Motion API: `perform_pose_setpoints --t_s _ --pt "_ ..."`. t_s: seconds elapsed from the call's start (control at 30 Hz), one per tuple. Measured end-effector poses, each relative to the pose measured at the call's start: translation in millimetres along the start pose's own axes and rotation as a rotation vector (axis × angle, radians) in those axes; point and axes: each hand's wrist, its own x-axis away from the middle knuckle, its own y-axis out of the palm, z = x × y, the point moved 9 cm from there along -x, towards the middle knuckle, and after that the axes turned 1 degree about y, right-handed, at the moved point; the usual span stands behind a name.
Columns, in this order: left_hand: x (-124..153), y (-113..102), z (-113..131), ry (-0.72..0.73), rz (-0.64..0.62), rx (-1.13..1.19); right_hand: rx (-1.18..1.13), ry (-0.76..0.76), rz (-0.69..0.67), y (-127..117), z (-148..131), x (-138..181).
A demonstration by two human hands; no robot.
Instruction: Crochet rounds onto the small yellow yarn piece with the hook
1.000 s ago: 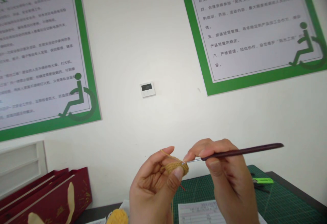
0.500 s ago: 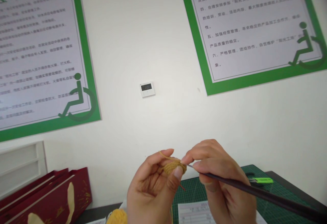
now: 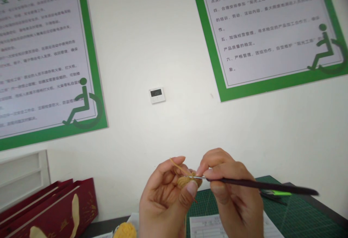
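Observation:
Low in the head view, my left hand (image 3: 166, 194) pinches a small round crochet piece (image 3: 187, 181) of tan yarn between thumb and fingers. A tan yarn strand (image 3: 177, 165) runs over its raised index finger to the piece. My right hand (image 3: 234, 189) is closed around a crochet hook (image 3: 261, 184) with a dark handle. The hook's metal tip lies at the top of the piece, and a loop of yarn seems to be around it. A short reddish thread hangs below the left thumb.
A yellow yarn ball (image 3: 125, 230) sits left of my hands on the dark table. Below them lie a green cutting mat (image 3: 296, 212) and a printed sheet (image 3: 201, 225). A bright green-handled tool (image 3: 281, 193) is at right. Red gift bags (image 3: 54, 209) stand at left.
The hook has swung nearer to level, and its tip has moved left over the crochet piece. My left hand has shifted slightly right, my right hand slightly left.

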Motion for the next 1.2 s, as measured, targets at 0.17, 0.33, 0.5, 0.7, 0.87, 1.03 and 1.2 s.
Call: perform_pose_setpoints --t_s 0.17,0.33,0.5,0.7,0.87,1.03,1.2 --pt "-1 -6 -2 -0.018 0.042 0.028 -0.183 0.121 -0.013 3 24 3" --pt "2 -6 -6 -0.084 0.044 0.073 -0.078 -0.057 -0.108 3 13 4" --pt "3 -7 -2 -0.009 0.087 0.035 0.474 -0.371 -0.051 12 -23 13" --pt "2 -8 9 0.134 0.081 -0.107 0.344 -0.120 0.045 -4 -12 9" --pt "0 -5 1 0.023 0.012 -0.042 -0.044 0.458 0.166 -18 40 17" --pt "-3 -7 -3 -0.050 -0.033 -0.026 -0.455 0.844 0.169 4 69 28" --pt "-2 -6 -1 -0.013 -0.004 -0.060 -0.672 0.920 0.042 25 70 31"
